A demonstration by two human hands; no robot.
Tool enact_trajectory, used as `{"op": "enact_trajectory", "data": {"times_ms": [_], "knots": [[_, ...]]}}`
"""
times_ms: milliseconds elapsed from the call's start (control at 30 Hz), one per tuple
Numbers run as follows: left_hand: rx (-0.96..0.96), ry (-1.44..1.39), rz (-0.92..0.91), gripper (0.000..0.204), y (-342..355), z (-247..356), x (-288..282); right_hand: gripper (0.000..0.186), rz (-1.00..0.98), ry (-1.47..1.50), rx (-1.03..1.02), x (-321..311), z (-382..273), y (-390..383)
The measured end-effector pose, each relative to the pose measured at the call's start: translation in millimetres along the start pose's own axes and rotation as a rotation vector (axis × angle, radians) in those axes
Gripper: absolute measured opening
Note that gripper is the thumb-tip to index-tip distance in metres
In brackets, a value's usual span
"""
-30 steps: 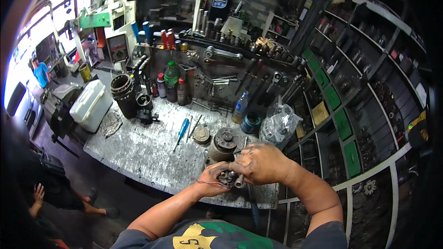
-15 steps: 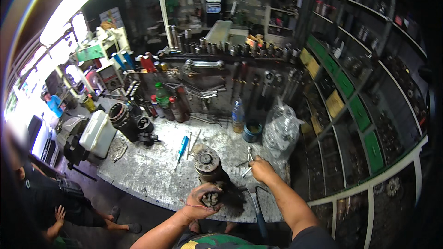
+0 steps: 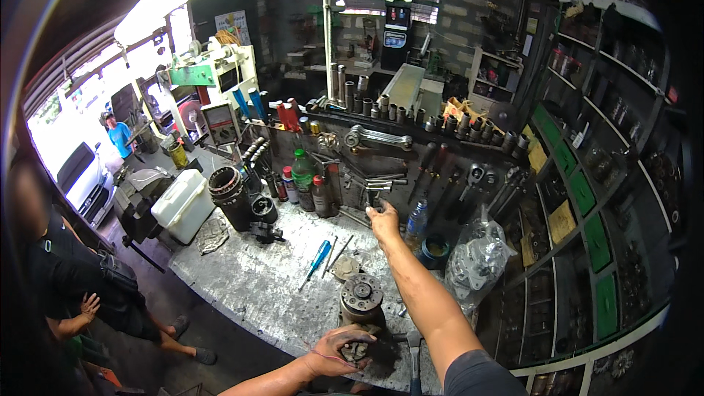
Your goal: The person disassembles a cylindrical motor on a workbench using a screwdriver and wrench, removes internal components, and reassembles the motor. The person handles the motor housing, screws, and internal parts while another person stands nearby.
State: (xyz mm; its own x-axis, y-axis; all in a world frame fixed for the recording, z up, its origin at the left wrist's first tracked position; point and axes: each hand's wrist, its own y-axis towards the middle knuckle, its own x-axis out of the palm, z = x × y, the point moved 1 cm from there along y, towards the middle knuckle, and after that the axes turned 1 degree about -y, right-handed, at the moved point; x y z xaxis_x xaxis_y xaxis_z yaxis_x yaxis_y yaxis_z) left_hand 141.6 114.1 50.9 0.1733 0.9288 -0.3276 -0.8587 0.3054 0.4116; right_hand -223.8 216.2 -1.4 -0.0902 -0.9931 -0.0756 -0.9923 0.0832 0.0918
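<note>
My left hand (image 3: 337, 352) grips a dark, greasy metal part (image 3: 355, 350) at the front of the worn metal bench (image 3: 227, 282), just in front of a round housing with a bolted flange (image 3: 361, 292). My right arm stretches across the bench, and my right hand (image 3: 383, 220) is closed on a small metal T-shaped tool (image 3: 378, 191) at the back tool panel, among hanging tools and left of a clear plastic bottle (image 3: 416, 220). A large steel-headed tool with a dark handle (image 3: 413, 359) lies beside my right forearm. A blue screwdriver (image 3: 315, 264) lies midbench.
A black housing (image 3: 229, 198), a white container (image 3: 180, 205) and several bottles (image 3: 302, 176) occupy the back left. Sockets (image 3: 367, 106) line the panel top. A bagged part (image 3: 478, 257) stands right, beside shelving (image 3: 587, 198). A co-worker (image 3: 81, 271) stands left; another person (image 3: 119, 136) is outside.
My right hand left the part in my left hand, went to the bench's right side, then up to the back panel with the metal tool. The view has shifted upward.
</note>
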Motion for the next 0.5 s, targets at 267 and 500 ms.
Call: {"op": "enact_trajectory", "data": {"times_ms": [267, 500], "knots": [[-0.036, -0.029, -0.037, 0.049, 1.6, 4.5, -3.5, 0.033, 0.06, -0.075, 0.016, 41.2, -8.4, 10.1], [0.006, -0.027, -0.034, 0.053, 2.9, 1.6, -4.3, 0.02, -0.456, 0.563, 0.137, -17.1, -84.8, -84.6]]}}
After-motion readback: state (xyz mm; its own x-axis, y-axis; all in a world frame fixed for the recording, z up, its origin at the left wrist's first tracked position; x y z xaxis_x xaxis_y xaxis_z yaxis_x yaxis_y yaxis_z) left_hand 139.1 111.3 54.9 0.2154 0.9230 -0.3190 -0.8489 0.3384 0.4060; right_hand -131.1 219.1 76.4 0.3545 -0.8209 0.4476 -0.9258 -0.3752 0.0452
